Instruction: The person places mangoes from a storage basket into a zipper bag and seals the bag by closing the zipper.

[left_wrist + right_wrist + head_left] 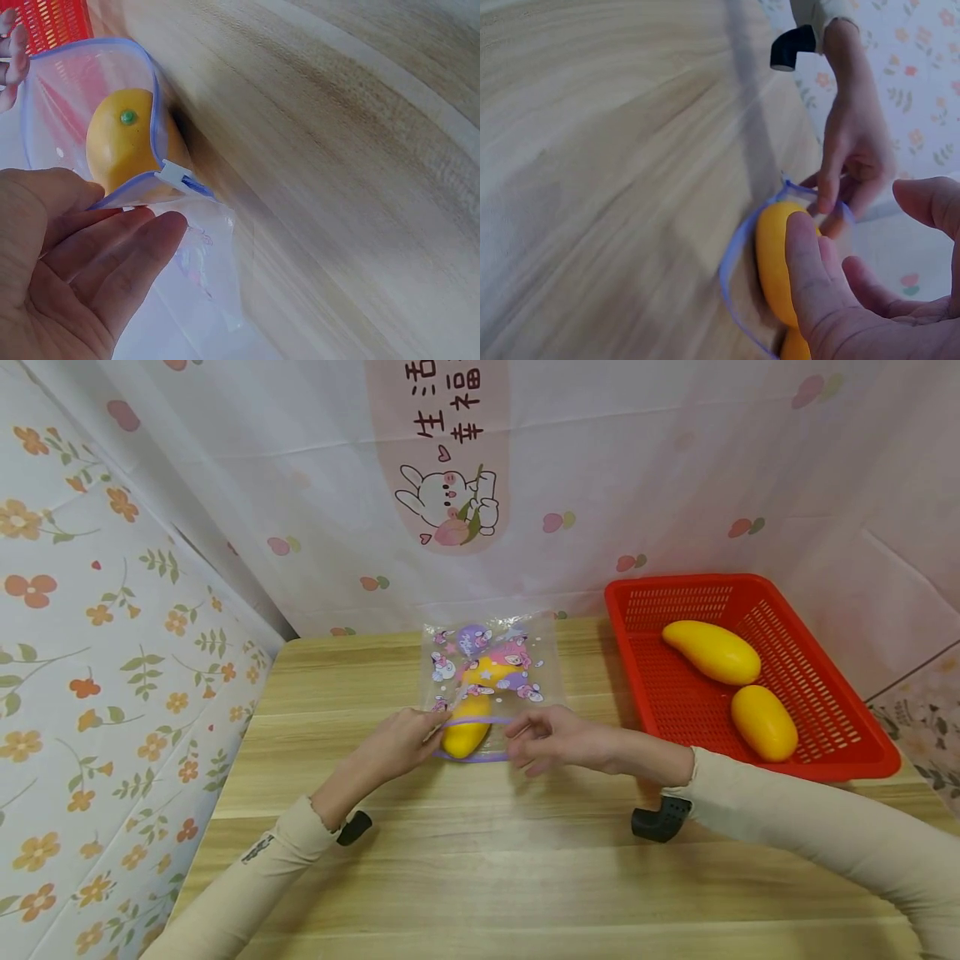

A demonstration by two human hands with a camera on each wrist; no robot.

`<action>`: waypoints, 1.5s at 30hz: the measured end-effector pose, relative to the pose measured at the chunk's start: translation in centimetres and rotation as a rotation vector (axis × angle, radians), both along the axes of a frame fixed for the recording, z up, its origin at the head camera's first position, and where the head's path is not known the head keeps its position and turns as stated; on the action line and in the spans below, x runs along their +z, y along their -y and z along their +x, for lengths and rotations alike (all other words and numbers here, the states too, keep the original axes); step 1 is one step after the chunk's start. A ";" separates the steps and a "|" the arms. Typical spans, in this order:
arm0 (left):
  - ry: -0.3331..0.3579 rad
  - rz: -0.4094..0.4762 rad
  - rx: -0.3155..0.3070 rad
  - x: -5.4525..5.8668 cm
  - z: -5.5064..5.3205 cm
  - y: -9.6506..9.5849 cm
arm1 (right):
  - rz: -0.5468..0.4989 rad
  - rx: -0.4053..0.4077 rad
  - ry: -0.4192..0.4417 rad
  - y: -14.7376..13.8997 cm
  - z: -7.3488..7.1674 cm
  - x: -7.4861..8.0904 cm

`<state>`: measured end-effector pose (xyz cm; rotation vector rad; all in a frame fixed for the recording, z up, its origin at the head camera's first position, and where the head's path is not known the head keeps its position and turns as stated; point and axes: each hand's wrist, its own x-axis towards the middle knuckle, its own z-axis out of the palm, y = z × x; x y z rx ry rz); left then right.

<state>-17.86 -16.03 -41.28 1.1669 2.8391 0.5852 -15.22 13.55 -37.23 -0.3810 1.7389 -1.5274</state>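
A clear zip bag (442, 670) with a purple rim and cartoon print lies on the table. Just inside its mouth is a yellow mango (467, 739), with a green stem spot in the left wrist view. Deeper in, a second yellow fruit (483, 673) shows through the print. My left hand (405, 737) pinches the rim's left side between thumb and fingers, near the white zip slider (174, 174). At the right end of the mouth, my right hand (551, 739) has its thumb and fingers spread apart, nothing between them.
A red plastic basket (637, 668) stands on the right of the wooden table (480, 860), holding two yellow mangoes, one long (712, 652) and one rounder (765, 723). Printed curtains (315, 485) hang behind and at the left.
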 end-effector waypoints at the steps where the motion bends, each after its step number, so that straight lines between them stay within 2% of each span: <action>1: 0.000 -0.007 0.001 0.0 0.0 0.0 | 0.001 0.000 0.000 -0.1 -0.1 0.2; 18: -0.015 -0.060 0.005 0.2 0.1 -0.2 | 0.098 -0.109 -0.039 -3.0 -1.2 2.8; 28: -0.042 -0.050 -0.007 0.1 0.0 -0.2 | 0.120 -0.143 -0.114 -5.5 -1.9 3.8; 40: -0.134 0.001 -0.040 -0.3 0.3 -0.1 | 0.144 -0.151 -0.147 -7.3 -2.1 4.7; 45: -0.121 0.010 -0.051 -0.3 0.4 -0.1 | 0.180 -0.154 -0.181 -7.9 -2.2 5.0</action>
